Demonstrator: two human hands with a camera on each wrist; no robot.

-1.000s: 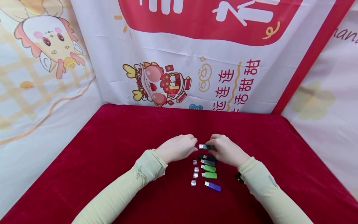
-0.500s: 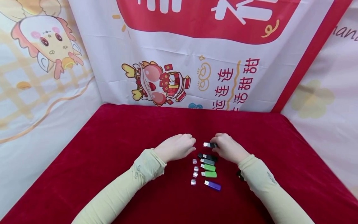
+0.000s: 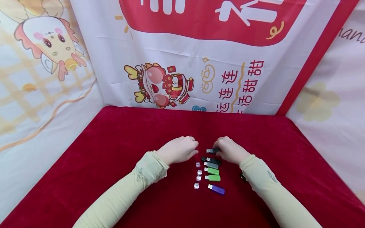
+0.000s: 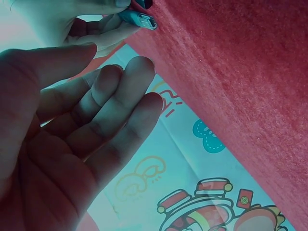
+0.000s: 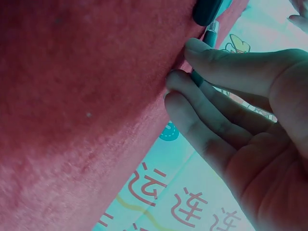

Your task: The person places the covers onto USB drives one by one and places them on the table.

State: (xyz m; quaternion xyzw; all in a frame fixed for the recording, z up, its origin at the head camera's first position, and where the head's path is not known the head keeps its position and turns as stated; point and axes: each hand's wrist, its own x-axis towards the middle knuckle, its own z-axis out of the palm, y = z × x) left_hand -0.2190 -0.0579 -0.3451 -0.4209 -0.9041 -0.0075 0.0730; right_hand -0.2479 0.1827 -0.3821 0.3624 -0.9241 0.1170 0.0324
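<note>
My right hand (image 3: 231, 150) pinches a dark grey USB flash drive (image 3: 211, 151) between thumb and fingers, its metal plug pointing left. The right wrist view shows that drive (image 5: 211, 36) partly hidden by the fingers. To its left, my left hand (image 3: 178, 150) hovers with loosely bent fingers (image 4: 139, 72) and nothing in them. Below the held drive, several more flash drives lie in a column, plugs to the left: a black one (image 3: 214, 161), a grey one (image 3: 211, 165), two green ones (image 3: 212, 171) and a purple one (image 3: 217, 189).
Several small clear caps (image 3: 198, 165) lie in a column left of the drives. A small black object (image 3: 243, 176) is partly covered by the right sleeve. The red cloth (image 3: 142, 126) covers the table, with printed curtains (image 3: 182, 50) behind and at both sides.
The right hand shifted right with the grey flash drive, then lowered slightly back toward the column of drives. My left hand drew a little to the left.
</note>
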